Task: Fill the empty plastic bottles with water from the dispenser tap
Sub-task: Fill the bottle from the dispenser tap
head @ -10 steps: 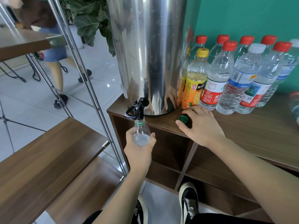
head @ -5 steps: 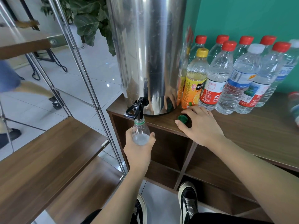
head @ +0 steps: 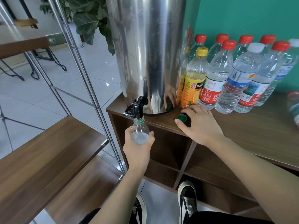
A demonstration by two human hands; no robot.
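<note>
Gripping bottle [head: 139, 133] under black tap [head: 135, 107], left hand [head: 137, 147] hides its lower body; right hand [head: 200, 125] fingers loosely spread beside green cap [head: 182, 118] | far-right bottle [head: 293, 105] cut off, blurred

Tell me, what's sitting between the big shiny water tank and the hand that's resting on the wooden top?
A small green bottle cap lies open side up on the wooden top, between the tank and the right hand, right at its fingertips. The head view shows it.
</note>
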